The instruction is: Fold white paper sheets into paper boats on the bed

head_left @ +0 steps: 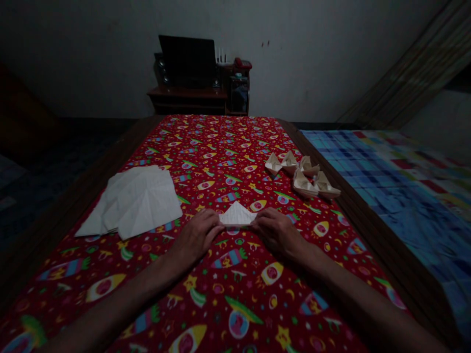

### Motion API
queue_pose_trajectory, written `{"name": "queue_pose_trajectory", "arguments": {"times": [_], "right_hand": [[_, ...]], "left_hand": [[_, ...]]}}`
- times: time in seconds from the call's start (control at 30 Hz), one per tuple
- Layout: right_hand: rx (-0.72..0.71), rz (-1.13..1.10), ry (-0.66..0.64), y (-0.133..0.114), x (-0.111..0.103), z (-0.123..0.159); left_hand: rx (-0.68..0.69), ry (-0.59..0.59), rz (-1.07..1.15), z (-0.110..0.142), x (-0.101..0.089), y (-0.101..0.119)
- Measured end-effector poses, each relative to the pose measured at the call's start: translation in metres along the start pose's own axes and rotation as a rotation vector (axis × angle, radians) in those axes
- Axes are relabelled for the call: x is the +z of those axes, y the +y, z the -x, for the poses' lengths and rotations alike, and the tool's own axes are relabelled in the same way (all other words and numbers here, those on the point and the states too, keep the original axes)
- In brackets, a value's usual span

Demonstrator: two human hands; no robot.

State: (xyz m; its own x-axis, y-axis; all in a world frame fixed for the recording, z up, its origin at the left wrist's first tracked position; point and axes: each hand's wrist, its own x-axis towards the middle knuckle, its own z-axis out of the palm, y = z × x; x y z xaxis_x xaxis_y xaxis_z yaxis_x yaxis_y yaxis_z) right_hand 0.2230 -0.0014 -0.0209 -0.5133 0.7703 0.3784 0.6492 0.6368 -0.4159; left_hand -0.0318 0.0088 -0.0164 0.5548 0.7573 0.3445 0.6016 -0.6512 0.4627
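Observation:
A small white paper folded into a triangle lies on a red cloth with rockets and stars. My left hand pinches its left corner and my right hand pinches its right corner, both with fingers closed on the paper and resting on the cloth. A fanned stack of white sheets lies to the left of my left hand. Several finished folded paper boats sit grouped at the right, beyond my right hand.
The cloth covers a long wooden-edged table. A blue checked mattress lies to the right. At the far wall a dark cabinet carries a screen and small items. The room is dim.

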Motion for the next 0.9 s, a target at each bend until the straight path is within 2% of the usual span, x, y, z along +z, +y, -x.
{"name": "queue_pose_trajectory", "arguments": {"times": [0.1,0.23,0.33,0.47,0.67,0.9], "right_hand": [[0.088,-0.143,0.007,0.001,-0.001,-0.002],[0.161,-0.145,0.042,0.005,-0.001,-0.004],[0.204,-0.063,0.047,0.006,-0.001,-0.005],[0.246,0.120,-0.007,0.003,0.000,-0.009],[0.313,0.305,-0.093,-0.002,0.000,-0.014],[0.313,0.353,-0.110,-0.005,-0.001,-0.016]], "left_hand": [[-0.073,0.051,0.093,-0.003,0.001,-0.007],[-0.130,0.046,0.101,-0.005,-0.001,-0.009],[-0.173,0.031,0.081,-0.006,-0.001,-0.010],[-0.232,-0.006,-0.005,-0.010,0.000,-0.012],[-0.177,0.006,-0.214,-0.012,0.002,-0.008],[-0.170,-0.022,-0.306,-0.014,0.003,-0.011]]}}
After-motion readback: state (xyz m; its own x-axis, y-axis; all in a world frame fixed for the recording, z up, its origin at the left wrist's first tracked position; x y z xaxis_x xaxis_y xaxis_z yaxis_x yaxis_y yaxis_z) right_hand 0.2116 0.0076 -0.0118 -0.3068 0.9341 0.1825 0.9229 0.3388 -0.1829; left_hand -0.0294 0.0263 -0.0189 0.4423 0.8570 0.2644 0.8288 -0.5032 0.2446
